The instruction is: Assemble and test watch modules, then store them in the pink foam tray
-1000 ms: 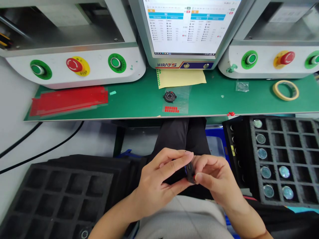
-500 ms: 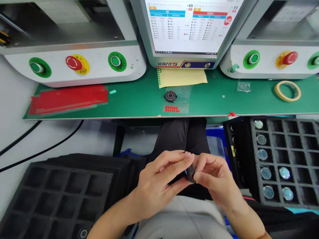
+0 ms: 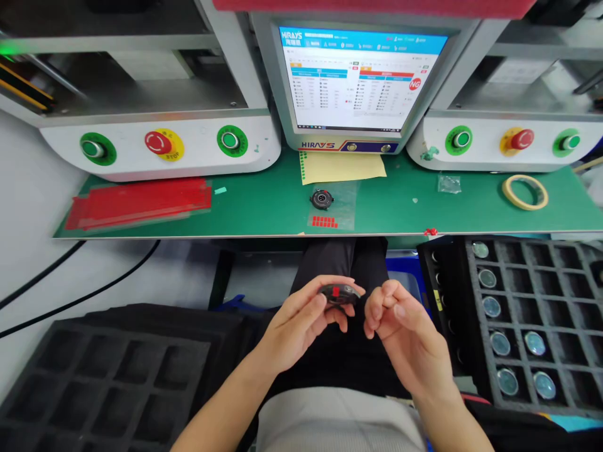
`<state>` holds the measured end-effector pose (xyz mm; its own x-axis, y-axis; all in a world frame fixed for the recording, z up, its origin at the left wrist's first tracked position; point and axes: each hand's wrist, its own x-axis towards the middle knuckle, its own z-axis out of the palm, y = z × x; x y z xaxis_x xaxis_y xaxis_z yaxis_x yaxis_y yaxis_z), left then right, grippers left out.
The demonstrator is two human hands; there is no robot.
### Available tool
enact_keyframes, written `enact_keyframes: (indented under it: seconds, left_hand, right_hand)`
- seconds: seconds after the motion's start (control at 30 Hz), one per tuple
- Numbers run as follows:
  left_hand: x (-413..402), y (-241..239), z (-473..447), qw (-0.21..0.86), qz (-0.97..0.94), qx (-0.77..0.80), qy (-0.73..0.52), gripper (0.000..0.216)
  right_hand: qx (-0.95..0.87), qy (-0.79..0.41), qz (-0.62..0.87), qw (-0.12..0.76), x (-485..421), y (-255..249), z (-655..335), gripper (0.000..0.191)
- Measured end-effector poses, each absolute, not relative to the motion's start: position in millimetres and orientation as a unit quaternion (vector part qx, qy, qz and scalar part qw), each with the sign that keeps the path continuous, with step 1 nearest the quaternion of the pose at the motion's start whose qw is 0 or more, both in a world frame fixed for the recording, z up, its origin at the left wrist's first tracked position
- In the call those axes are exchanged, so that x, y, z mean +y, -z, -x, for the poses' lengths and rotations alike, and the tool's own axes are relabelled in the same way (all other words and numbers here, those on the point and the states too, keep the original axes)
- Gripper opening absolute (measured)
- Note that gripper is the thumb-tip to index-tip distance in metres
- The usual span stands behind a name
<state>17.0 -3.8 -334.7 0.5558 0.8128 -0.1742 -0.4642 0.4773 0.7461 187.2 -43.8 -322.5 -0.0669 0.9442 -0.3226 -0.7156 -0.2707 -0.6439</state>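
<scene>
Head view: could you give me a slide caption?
Left hand holds a round black watch-like part with a small red patch, right hand apart from it, before a flat green bench.

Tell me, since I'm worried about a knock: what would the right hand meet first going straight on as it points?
Probably the black watch case in the left hand, or that hand itself; depth is hard to judge.

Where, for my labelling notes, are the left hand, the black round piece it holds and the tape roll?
Left hand (image 3: 298, 323): head view, thumb side.
Held black round piece (image 3: 346, 295): head view, dark surface beside the red patch.
Tape roll (image 3: 507, 191): head view, left side of ring.
</scene>
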Motion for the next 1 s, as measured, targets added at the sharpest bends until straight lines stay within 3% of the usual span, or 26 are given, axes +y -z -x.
enact_keyframes:
  seconds: [0.17, 0.33, 0.6, 0.77, 1.0]
  left_hand:
    - [-6.9, 337.4, -22.1, 0.859, -0.233, 0.258, -0.375, 0.027]
    - [-13.7, 339.7, -25.3, 0.794, -0.310, 0.346, -0.393, 0.025]
    - [-23.6, 340.1, -29.8, 0.714, -0.428, 0.383, -0.401, 0.024]
    - [-31.2, 337.9, -31.8, 0.673, -0.483, 0.396, -0.397, 0.022]
    - [-33.2, 330.9, -35.1, 0.513, -0.651, 0.371, -0.419, 0.020]
  right_hand:
    - [-0.215, -0.660, 0.393, 0.603, -51.5, 331.5, -184.3, 0.011]
    - [-0.331, -0.523, 0.455, 0.640, -61.6, 338.7, -178.6, 0.007]
    - [-0.442, -0.421, 0.489, 0.623, -60.0, 337.0, -164.6, 0.015]
    - [-0.432, -0.482, 0.470, 0.599, -56.4, 336.0, -160.1, 0.022]
    - [-0.357, -0.610, 0.399, 0.584, -55.0, 329.7, -157.1, 0.026]
